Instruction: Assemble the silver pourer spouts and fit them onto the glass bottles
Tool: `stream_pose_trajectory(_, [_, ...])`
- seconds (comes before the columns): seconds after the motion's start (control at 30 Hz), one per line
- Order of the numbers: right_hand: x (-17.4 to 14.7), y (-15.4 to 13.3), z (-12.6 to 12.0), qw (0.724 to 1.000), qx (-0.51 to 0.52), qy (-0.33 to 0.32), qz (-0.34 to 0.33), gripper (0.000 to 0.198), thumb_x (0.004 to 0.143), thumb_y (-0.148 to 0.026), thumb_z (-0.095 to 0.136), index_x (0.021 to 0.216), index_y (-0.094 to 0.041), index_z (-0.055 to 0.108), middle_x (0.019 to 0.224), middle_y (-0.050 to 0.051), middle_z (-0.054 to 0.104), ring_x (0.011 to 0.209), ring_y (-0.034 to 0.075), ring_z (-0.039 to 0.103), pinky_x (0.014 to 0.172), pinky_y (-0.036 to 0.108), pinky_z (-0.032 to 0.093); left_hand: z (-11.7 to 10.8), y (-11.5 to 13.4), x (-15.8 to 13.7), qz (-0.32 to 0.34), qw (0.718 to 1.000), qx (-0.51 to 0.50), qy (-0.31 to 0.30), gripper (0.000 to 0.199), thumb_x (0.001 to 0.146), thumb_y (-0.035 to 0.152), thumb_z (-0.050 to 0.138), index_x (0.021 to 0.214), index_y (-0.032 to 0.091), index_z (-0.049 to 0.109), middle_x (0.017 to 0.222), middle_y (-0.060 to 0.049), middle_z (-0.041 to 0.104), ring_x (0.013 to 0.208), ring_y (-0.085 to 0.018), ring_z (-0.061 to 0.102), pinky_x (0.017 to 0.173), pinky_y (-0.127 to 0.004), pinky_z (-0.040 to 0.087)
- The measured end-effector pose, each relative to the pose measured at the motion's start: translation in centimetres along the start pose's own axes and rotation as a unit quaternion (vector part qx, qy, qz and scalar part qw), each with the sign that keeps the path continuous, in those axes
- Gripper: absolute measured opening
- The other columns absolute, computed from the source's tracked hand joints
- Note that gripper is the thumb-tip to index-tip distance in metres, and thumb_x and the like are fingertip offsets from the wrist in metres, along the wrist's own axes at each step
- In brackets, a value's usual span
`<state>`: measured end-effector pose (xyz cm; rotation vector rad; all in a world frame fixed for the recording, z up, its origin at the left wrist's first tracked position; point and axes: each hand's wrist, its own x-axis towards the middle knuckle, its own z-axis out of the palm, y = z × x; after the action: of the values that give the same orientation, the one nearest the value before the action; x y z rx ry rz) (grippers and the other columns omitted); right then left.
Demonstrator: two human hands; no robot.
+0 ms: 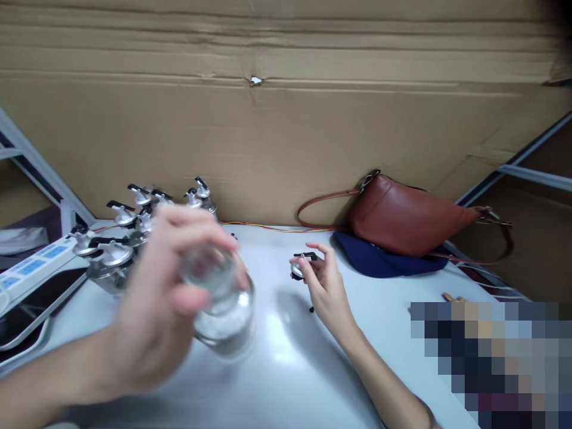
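Observation:
My left hand [154, 304], blurred by motion, is raised over the table with its fingers closed around the neck of a clear glass bottle [226, 328]. The bottle is tilted, its round mouth facing me. To the right, my right hand [329, 292] pinches a small silver metal cap with a black lever [297, 270], held apart from the bottle. Behind my left hand stand several glass bottles [105, 277] fitted with similar silver caps and black levers [117, 253]; my hand hides part of that group.
A white-and-blue power strip [33, 265] and a dark-screened device [42, 301] lie at the left. A reddish-brown bag [402, 214] rests on a navy cap [379, 257] at the back right. Cardboard [268, 143] walls off the white table [277, 381]. The lower right is pixelated.

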<state>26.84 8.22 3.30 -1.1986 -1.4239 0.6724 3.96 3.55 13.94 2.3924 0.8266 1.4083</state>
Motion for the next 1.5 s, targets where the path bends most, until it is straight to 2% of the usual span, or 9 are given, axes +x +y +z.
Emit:
stream_pose_trajectory(0.17, [-0.9, -0.7, -0.3, 0.99, 0.068, 0.079, -0.096, 0.01, 0.095, -0.028, 0.05, 0.105, -0.027, 0.049, 0.1, 0.004, 0.068, 0.071, 0.014, 0.067, 0.059, 0.027, 0.053, 5.8, -2.3, -0.3, 0.073, 0.992, -0.068, -0.081, 0.037, 0.1, 0.048, 0.024, 0.12, 0.024, 0.043, 0.096, -0.007, 0.049, 0.093, -0.021, 0.048, 0.081, -0.033, 0.051])
stream_pose_trajectory(0.27, [-1.9, -1.2, -0.7, 0.973, 0.071, 0.11, -0.192, 0.022, 0.099, -0.016, 0.041, 0.105, -0.029, 0.058, 0.104, 0.005, 0.067, 0.092, 0.02, 0.068, 0.067, 0.033, 0.055, 7.6, -3.8, -0.4, 0.072, 0.992, -0.065, -0.084, 0.037, 0.101, 0.047, 0.021, 0.118, 0.022, 0.042, 0.097, -0.008, 0.05, 0.092, -0.02, 0.044, 0.079, -0.03, 0.049])
stream_pose_trajectory(0.4, [-3.0, -1.9, -0.9, 0.954, 0.093, 0.114, -0.262, 0.03, 0.098, -0.015, 0.037, 0.112, -0.029, 0.059, 0.109, 0.008, 0.063, 0.089, 0.021, 0.066, 0.07, 0.041, 0.057, 8.9, -5.0, -1.1, 0.07, 0.99, -0.075, -0.1, 0.037, 0.101, 0.047, 0.02, 0.117, 0.021, 0.042, 0.095, -0.007, 0.048, 0.089, -0.019, 0.044, 0.078, -0.03, 0.048])
stream_pose_trajectory(0.63, [-3.2, -1.9, -1.1, 0.927, 0.071, 0.04, -0.366, 0.048, 0.093, -0.015, 0.051, 0.14, -0.021, 0.045, 0.124, 0.014, 0.057, 0.109, 0.027, 0.063, 0.078, 0.046, 0.061, 10.6, -5.1, -1.9, 0.054, 0.972, -0.206, -0.098, 0.038, 0.096, 0.048, 0.042, 0.125, 0.024, 0.042, 0.103, -0.007, 0.05, 0.097, -0.019, 0.052, 0.084, -0.028, 0.051])
stream_pose_trajectory(0.73, [-3.2, -2.0, -1.5, 0.921, 0.041, 0.002, -0.389, 0.042, 0.095, -0.016, 0.051, 0.137, -0.019, 0.048, 0.12, 0.015, 0.062, 0.109, 0.025, 0.065, 0.078, 0.039, 0.062, 11.1, -5.3, -2.1, 0.067, 0.95, -0.298, -0.069, 0.055, 0.093, 0.037, 0.056, 0.139, 0.031, 0.027, 0.117, -0.009, 0.053, 0.107, -0.019, 0.058, 0.089, -0.029, 0.052])
stream_pose_trajectory(0.83, [-3.0, -2.6, -1.7, 0.921, 0.014, -0.036, -0.387, 0.036, 0.097, -0.017, 0.047, 0.133, -0.017, 0.052, 0.11, 0.013, 0.065, 0.104, 0.021, 0.067, 0.074, 0.032, 0.062, 10.9, -5.6, -2.0, 0.089, 0.943, -0.309, -0.085, 0.07, 0.092, 0.028, 0.059, 0.147, 0.033, 0.016, 0.126, -0.01, 0.056, 0.112, -0.019, 0.061, 0.094, -0.028, 0.051])
stream_pose_trajectory(0.97, [-2.6, -3.0, -1.4, 0.91, -0.01, -0.059, -0.41, 0.038, 0.098, -0.015, 0.043, 0.136, -0.017, 0.048, 0.112, 0.014, 0.063, 0.114, 0.021, 0.062, 0.082, 0.033, 0.06, 10.4, -5.7, -1.3, 0.133, 0.939, -0.292, -0.123, 0.067, 0.092, 0.024, 0.059, 0.148, 0.029, 0.022, 0.119, -0.01, 0.061, 0.105, -0.018, 0.065, 0.091, -0.025, 0.054])
stream_pose_trajectory(1.17, [-2.2, -2.5, 0.2, 0.871, 0.028, -0.015, -0.49, 0.035, 0.098, -0.023, 0.04, 0.127, -0.009, 0.053, 0.12, 0.016, 0.056, 0.116, 0.024, 0.057, 0.091, 0.042, 0.057, 10.6, -5.6, -1.0, 0.137, 0.923, -0.34, -0.114, 0.051, 0.096, 0.015, 0.051, 0.141, 0.033, 0.036, 0.109, -0.005, 0.063, 0.105, -0.016, 0.063, 0.089, -0.025, 0.054])
stream_pose_trajectory(1.5, [-2.0, -1.8, 1.4, 0.856, 0.007, 0.039, -0.515, 0.037, 0.087, -0.018, 0.045, 0.121, -0.008, 0.053, 0.106, 0.013, 0.059, 0.104, 0.026, 0.063, 0.075, 0.042, 0.06, 11.5, -5.6, -2.3, 0.069, 0.879, -0.468, -0.061, 0.044, 0.095, 0.021, 0.056, 0.134, 0.035, 0.043, 0.116, -0.001, 0.065, 0.1, -0.013, 0.067, 0.082, -0.023, 0.055])
